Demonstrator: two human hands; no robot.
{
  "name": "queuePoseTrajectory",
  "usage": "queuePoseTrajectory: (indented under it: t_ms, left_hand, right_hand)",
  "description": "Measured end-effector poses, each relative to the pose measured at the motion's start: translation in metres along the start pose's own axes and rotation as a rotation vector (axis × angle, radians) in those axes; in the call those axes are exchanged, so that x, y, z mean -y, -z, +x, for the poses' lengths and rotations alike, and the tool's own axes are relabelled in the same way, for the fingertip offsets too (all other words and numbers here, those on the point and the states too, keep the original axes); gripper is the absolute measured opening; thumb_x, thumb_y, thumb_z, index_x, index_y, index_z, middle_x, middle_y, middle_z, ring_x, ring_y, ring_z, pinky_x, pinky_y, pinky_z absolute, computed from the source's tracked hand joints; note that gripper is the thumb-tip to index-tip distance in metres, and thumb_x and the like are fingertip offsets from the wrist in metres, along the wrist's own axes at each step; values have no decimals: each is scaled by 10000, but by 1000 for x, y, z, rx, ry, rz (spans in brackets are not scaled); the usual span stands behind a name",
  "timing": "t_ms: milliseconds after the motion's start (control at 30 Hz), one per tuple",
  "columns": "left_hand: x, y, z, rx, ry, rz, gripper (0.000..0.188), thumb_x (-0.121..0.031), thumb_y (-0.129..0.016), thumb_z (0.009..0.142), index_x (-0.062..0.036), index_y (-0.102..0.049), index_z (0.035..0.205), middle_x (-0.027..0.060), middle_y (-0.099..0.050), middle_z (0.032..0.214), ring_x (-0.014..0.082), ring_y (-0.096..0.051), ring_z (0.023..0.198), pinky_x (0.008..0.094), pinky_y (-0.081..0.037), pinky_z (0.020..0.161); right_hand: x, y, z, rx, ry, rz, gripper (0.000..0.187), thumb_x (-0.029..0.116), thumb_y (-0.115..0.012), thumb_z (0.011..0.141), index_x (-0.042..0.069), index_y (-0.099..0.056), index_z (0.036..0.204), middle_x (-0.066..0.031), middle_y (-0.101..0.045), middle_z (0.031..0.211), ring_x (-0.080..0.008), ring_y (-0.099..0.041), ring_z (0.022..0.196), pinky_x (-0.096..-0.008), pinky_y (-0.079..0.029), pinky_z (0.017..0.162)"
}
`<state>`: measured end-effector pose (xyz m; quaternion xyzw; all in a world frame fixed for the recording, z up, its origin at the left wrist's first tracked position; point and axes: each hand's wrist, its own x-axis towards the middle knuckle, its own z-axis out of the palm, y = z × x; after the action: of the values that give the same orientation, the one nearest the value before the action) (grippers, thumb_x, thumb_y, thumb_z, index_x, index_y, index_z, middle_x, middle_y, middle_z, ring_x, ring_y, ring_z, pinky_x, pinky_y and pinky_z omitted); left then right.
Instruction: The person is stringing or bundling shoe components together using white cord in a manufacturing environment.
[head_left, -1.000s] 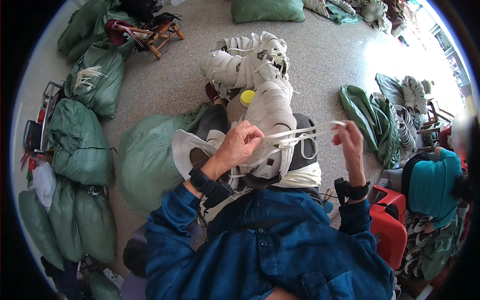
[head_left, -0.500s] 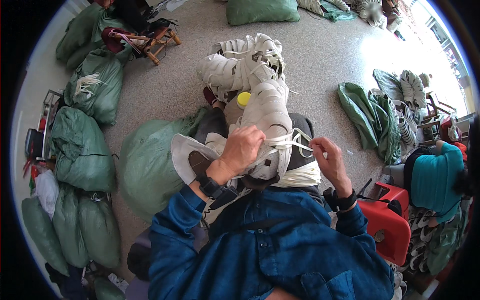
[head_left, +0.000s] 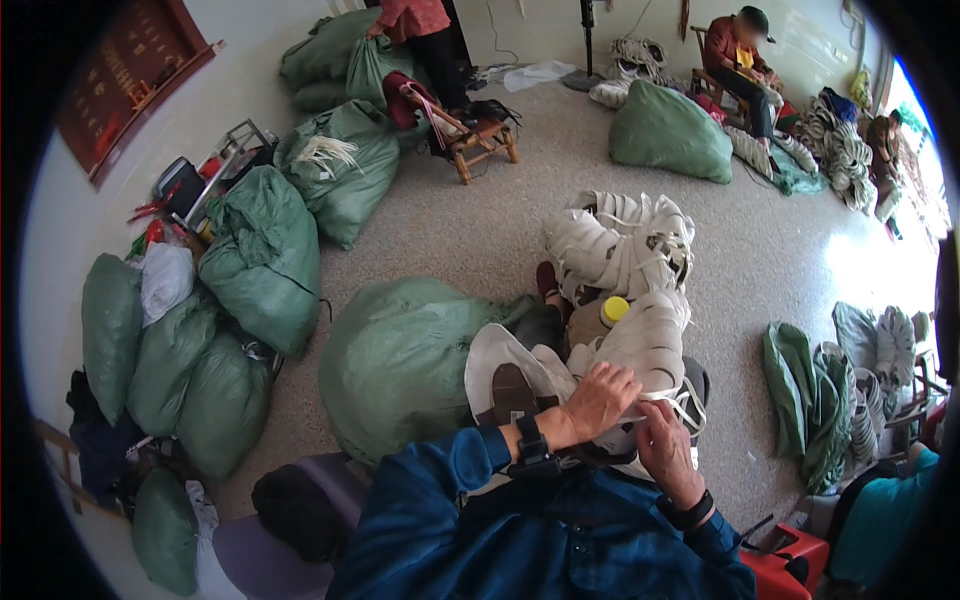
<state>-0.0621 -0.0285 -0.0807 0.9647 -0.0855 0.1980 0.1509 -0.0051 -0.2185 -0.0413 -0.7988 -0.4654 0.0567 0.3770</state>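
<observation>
- Here we are at the fingertips: the right hand (head_left: 667, 452) has thumb and fingers drawn together, pinching, it seems, the white lace (head_left: 692, 400).
- The left hand (head_left: 600, 402) sits just beside it, fingers bent over the near end of the bundle of shoe uppers (head_left: 650, 345); whether it grips lace or upper, I can't tell, the fingertips hide it.
- Good technique, in my judgement: left fingers pin the crossing flat, right draws the strand snug with an even pull, no twist in the lace, no crushing of the soft uppers.
- Watch that loose loop at the right; it could snag, so it wants keeping clear of the fingers.
- And the bundle itself: off-white, ribbed, upper nested in upper like a long caterpillar, lying over the lap and pointing away from the body. The lace looks flat and pale, looping out past the right side.
- A touch further out, a pale open upper (head_left: 500, 350) with a brown inside lies beside the left wrist, and a yellow lid (head_left: 614, 310) shows left of the bundle.
- Beyond, another bundle (head_left: 610, 245) lies crosswise; a plump green sack (head_left: 400, 365) rests on the floor (head_left: 450, 235) to the left.
</observation>
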Motion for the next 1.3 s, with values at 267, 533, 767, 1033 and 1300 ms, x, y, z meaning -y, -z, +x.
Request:
queuePoseTrajectory:
  t_ms: [267,533,767,1033,1300]
  left_hand:
    - [-16,-3,-6,80,3,215,523,-130,-574,894,115,-510,1352,198,-598,1212,296,-588,1118,350,-535,960]
    - [-6,-4,12,189,142,302,208,-116,-607,863,20,-619,1020,134,-586,1009,263,-655,983,307,-601,734]
    - [6,12,-2,48,90,15,150,-72,-643,830,-24,-616,971,144,-599,985,343,-662,955,460,-573,785]
    - [18,16,-3,110,237,-285,110,-79,-616,901,-23,-611,996,177,-616,962,412,-654,912,485,-544,768]
    - [21,14,0,79,256,-370,98,-94,-619,903,-16,-619,963,180,-628,941,414,-649,916,488,-524,749]
  right_hand:
    - [-7,-11,7,7,131,-192,129,71,-691,858,37,-616,958,-163,-587,896,-381,-621,751,-477,-491,655]
    - [-12,-14,27,118,49,-288,164,124,-645,885,33,-596,1013,-162,-626,911,-384,-642,824,-489,-495,709]
    - [-6,-18,41,87,141,-264,152,172,-658,891,36,-599,924,-155,-657,818,-370,-665,714,-490,-513,654]
    - [-10,-25,52,149,114,-372,178,207,-656,896,39,-630,845,-158,-676,744,-379,-677,673,-497,-521,621]
    - [-11,-24,59,266,97,-474,116,146,-634,868,39,-649,826,-179,-680,740,-382,-692,685,-479,-529,605]
